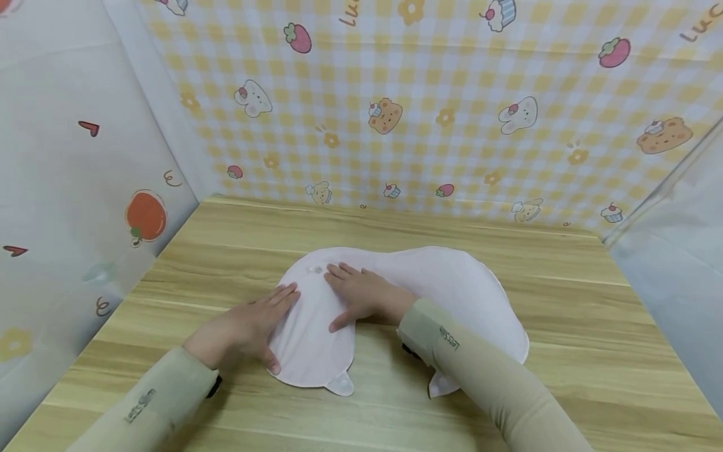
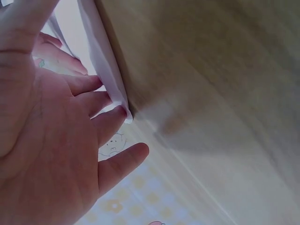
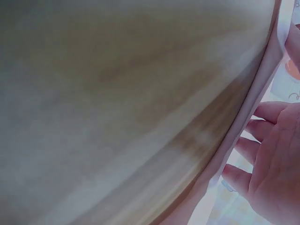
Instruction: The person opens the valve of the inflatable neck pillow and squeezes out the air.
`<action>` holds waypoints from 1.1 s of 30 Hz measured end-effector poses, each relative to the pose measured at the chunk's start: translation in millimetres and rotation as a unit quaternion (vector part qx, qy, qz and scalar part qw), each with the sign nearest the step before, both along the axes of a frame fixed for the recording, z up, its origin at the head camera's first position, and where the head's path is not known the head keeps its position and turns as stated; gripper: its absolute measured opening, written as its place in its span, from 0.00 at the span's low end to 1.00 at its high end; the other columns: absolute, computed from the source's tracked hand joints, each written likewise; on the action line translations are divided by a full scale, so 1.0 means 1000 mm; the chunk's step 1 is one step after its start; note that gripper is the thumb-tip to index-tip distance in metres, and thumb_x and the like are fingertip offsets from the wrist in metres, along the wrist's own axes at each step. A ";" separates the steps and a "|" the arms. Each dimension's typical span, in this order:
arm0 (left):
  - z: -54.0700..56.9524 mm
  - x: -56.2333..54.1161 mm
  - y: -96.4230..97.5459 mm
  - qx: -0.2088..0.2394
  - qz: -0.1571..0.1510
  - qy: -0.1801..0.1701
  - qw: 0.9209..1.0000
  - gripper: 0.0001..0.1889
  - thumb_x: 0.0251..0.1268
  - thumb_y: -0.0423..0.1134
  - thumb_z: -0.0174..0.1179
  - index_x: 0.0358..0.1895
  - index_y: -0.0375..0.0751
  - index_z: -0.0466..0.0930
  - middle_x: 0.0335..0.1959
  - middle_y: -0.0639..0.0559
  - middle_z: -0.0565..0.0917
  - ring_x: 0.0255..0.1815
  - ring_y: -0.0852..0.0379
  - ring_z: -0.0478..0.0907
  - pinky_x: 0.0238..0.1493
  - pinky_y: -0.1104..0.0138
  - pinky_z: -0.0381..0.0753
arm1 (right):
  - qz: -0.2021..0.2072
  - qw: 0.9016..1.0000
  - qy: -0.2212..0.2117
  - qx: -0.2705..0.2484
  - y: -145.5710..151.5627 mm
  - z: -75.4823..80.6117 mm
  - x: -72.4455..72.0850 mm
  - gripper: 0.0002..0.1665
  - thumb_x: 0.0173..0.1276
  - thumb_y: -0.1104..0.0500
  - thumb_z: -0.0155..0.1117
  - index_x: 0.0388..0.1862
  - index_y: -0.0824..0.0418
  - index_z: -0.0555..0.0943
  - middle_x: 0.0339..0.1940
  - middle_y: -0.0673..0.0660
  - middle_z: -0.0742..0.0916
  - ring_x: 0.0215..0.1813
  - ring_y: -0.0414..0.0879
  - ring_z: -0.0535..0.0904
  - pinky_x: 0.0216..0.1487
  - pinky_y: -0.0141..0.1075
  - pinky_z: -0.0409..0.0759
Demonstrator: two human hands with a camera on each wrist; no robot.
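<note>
A flat, pale pink, U-shaped fabric piece (image 1: 452,282), shaped like a neck pillow, lies on the wooden table with its opening toward me. Small round clear fittings (image 1: 318,270) show near its upper left edge. A whitish tab (image 1: 341,384) sticks out at the end of the left arm of the U, and another tab (image 1: 440,385) at the right end. My left hand (image 1: 248,326) rests on the outer left edge, fingers extended. With fingers spread, my right hand (image 1: 361,295) lies on the upper part of that same arm. My right forearm hides some of the right arm of the U.
The wood-grain table (image 1: 587,351) reaches back to a yellow checked cloth wall (image 1: 452,144) with cartoon prints. White printed sheeting (image 1: 62,182) hangs on the left, and more pale sheeting (image 1: 678,238) on the right.
</note>
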State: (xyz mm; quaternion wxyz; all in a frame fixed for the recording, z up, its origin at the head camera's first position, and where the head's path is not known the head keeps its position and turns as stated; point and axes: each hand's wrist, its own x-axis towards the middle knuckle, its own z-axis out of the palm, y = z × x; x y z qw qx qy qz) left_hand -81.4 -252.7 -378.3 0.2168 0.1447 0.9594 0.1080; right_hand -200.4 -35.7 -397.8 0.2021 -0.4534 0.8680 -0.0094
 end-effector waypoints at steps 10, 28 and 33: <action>0.001 -0.007 -0.002 0.002 0.002 -0.018 1.000 0.75 0.27 0.60 0.82 0.80 0.39 0.42 0.83 0.40 0.42 0.83 0.39 0.41 0.66 0.30 0.61 | -0.009 0.999 0.014 0.052 -0.013 0.004 -0.017 0.71 0.53 0.21 0.64 0.83 0.52 0.43 0.85 0.50 0.46 0.85 0.52 0.39 0.80 0.57 0.52; 0.002 -0.034 0.006 0.054 -0.086 0.104 0.989 0.36 0.65 0.49 0.65 0.71 0.32 0.67 0.74 0.34 0.66 0.75 0.37 0.62 0.70 0.44 0.68 | -0.045 0.987 -0.006 -0.156 -0.002 0.007 -0.035 0.07 0.70 0.56 0.64 0.44 0.52 0.87 0.55 0.54 0.82 0.57 0.52 0.73 0.58 0.43 0.77; 0.000 -0.034 0.007 0.038 -0.078 0.103 0.991 0.38 0.62 0.50 0.67 0.71 0.32 0.67 0.75 0.33 0.65 0.76 0.36 0.62 0.69 0.44 0.69 | -0.061 0.990 -0.005 -0.123 -0.006 0.006 -0.033 0.04 0.68 0.57 0.67 0.41 0.49 0.86 0.54 0.52 0.81 0.56 0.51 0.72 0.52 0.42 0.78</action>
